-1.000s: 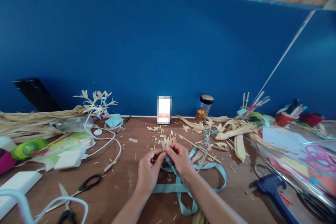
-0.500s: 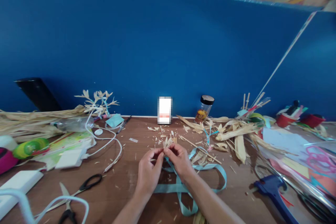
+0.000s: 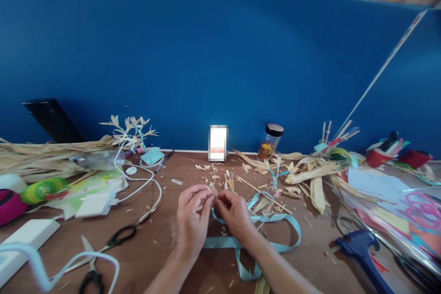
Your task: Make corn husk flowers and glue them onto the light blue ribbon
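Observation:
My left hand (image 3: 195, 211) and my right hand (image 3: 234, 211) meet fingertip to fingertip over the middle of the table. Pinched between them is a small pale corn husk flower (image 3: 214, 191), mostly covered by the fingers. A light blue ribbon (image 3: 223, 242) comes up under my right hand and loops across the table around that wrist; whether its end is tied to the flower I cannot tell. Finished-looking husk flowers on blue-wrapped stems (image 3: 131, 131) stand at the back left. Another small blue-stemmed sprig (image 3: 274, 175) lies right of my hands.
Scissors (image 3: 90, 257) lie open at front left, near a white power strip (image 3: 31, 243) and cables. A blue glue gun (image 3: 361, 252) rests at front right. Dried husks (image 3: 317, 193), a black-lidded jar (image 3: 271, 140) and a bright, blurred-out screen (image 3: 218, 142) stand or lie toward the blue partition.
My left hand has turned and shifted slightly left, its fingers now rising over the flower. The flower's petals, visible before, are now largely hidden. The whole view has shifted a little.

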The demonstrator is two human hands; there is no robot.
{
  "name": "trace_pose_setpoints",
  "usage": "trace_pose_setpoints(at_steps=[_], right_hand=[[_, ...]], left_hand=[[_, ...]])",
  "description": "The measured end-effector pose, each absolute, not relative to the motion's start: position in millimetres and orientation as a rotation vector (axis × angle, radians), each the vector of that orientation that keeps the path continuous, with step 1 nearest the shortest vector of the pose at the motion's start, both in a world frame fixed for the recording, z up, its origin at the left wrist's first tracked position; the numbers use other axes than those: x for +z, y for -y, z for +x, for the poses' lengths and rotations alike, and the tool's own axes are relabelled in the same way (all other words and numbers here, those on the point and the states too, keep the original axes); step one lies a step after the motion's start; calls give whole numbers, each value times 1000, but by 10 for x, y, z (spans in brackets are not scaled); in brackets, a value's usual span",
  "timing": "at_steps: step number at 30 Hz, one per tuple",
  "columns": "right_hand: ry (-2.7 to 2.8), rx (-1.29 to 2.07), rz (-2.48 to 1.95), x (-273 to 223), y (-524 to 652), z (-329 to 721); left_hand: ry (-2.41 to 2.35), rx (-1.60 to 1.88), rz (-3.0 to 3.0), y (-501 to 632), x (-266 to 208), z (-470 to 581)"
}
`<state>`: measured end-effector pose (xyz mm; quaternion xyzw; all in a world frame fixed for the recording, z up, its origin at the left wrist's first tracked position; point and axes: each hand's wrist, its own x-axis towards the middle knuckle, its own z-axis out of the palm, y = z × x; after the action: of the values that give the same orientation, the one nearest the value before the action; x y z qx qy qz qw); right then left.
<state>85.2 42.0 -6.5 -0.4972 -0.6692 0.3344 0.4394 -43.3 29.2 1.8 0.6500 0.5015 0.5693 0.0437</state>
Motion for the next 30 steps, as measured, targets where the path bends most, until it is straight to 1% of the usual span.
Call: trace_pose_setpoints(at_steps=[5, 13, 22, 30], right_hand=[[1577, 923, -1216, -32, -438, 856], [1686, 768, -1231, -90, -411, 854], [1491, 995, -1120, -105, -489, 878], [1449, 1039, -1045, -104, -501, 889]], left_hand=[[-1586, 1758, 1984, -280, 30, -426], [-1578, 1731, 2003, -306, 5, -439], [-1479, 1664, 2182, -260, 2, -396], [-1376, 1658, 2217, -253, -21, -390]])
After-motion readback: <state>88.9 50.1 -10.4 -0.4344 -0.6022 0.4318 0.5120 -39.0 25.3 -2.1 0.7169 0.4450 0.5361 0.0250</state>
